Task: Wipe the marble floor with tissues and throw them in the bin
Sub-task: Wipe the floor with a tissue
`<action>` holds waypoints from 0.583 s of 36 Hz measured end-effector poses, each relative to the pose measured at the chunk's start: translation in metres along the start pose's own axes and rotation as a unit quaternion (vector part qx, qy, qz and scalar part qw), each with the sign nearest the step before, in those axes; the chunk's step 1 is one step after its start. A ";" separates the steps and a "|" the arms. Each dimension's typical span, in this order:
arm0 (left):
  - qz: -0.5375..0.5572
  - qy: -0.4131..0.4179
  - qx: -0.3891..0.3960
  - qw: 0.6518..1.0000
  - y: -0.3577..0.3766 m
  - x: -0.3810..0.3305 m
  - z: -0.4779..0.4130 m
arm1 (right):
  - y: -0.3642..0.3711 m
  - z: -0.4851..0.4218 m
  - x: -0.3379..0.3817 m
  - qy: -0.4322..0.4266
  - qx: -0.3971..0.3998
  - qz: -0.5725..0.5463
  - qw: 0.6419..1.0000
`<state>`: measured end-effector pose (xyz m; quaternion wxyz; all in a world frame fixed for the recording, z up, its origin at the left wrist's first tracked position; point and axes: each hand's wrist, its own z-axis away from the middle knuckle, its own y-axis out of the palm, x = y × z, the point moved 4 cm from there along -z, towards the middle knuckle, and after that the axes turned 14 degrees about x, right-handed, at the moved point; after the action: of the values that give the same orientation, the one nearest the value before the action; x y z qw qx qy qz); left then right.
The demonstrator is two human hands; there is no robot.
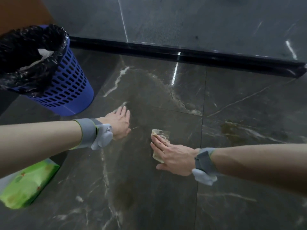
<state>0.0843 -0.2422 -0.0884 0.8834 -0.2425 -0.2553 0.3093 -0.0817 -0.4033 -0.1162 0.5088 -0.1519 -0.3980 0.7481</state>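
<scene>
Marble floor [166,188], dark with pale veins, carries both hands. Right hand [172,156] lies palm down, fingers straight, pressing a soiled tissue [162,133] flat near the tile seam. Left hand [120,125] is open, fingers extended, resting flat on the floor just beside the blue bin [69,87]. Both forearms reach forward, grey wristbands [94,133] on. Green tissue pack [28,185] lies under the left forearm.

Dim, cool, even light. Thin white glare streaks on polished dark grey marble floor [232,100] and glossy grey wall panel [216,22]. Shadows soft, faint. Slight blur throughout, worse toward edges. Black skirting strip [199,55] bows from wide-angle distortion.
</scene>
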 end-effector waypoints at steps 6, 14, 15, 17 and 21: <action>0.094 -0.040 0.034 0.994 0.003 0.001 -0.021 | -0.024 -0.031 -0.029 0.050 -0.019 -0.003 0.999; 0.160 -0.044 -0.016 0.986 0.031 -0.014 -0.036 | -0.073 -0.068 -0.087 0.123 -0.051 -0.106 0.985; 0.164 -0.042 -0.031 0.985 0.037 -0.013 -0.041 | -0.077 -0.078 -0.094 0.123 -0.055 -0.104 0.985; 0.162 -0.037 -0.076 0.983 0.042 -0.016 -0.037 | -0.084 -0.081 -0.101 0.131 -0.071 -0.100 0.984; 0.171 -0.036 -0.125 0.977 0.055 -0.012 -0.042 | -0.097 -0.118 -0.109 0.133 -0.093 -0.125 0.979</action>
<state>0.0782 -0.2241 -0.1557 0.7704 -0.3799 -0.2783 0.4298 0.1026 -0.4313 -0.1376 0.6303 -0.2455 -0.4110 0.6111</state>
